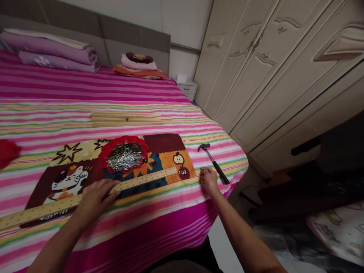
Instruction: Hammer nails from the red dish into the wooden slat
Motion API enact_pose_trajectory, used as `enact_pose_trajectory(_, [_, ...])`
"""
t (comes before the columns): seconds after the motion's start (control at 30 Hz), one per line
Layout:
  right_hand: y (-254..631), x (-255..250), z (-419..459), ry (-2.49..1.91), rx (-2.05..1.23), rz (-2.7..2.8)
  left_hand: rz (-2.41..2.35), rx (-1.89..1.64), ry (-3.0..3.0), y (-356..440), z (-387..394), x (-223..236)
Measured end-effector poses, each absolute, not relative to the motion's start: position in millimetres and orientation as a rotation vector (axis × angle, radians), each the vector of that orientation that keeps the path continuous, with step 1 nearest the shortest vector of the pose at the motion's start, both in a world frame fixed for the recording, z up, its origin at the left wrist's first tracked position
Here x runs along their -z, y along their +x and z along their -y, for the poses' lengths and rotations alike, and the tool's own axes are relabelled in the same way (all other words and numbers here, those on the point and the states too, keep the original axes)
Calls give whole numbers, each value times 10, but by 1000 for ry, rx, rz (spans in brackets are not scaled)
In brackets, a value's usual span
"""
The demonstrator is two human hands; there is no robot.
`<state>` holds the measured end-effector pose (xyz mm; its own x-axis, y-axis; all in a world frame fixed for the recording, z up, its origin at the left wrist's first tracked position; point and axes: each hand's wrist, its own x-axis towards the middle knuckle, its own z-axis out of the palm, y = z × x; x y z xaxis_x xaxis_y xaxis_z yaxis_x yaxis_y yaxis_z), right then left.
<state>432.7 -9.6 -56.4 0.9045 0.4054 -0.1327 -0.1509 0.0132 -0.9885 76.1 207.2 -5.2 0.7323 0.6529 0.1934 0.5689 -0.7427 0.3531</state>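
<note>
A long wooden strip [142, 181] with a row of small holes lies across a colourful mat [167, 146] on the bed. My left hand [95, 197] rests flat on the strip near its middle, fingers stretched out. My right hand [209, 178] lies on the bedspread with its fingers curled, just left of a hammer [214, 163] with a black handle, not holding it. Behind the strip, a red dish [109, 149] holds a heap of thin metal nails [125, 156].
A stack of wooden strips [125, 118] lies farther back on the striped bed [42, 91]. Folded bedding [51, 51] and a cushion [139, 62] sit at the headboard. A cream wardrobe [270, 68] stands on the right. A red object [7, 151] shows at the left edge.
</note>
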Motion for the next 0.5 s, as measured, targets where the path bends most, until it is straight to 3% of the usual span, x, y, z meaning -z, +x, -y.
enact_pose_trajectory(0.2, [4259,516,220,-1583,-467,206,-906,-466,2648,724,-2069,62])
enact_pose_trajectory(0.5, [4076,370,210,-1675,-260,462,-958,-458,2587,701,-1992,36])
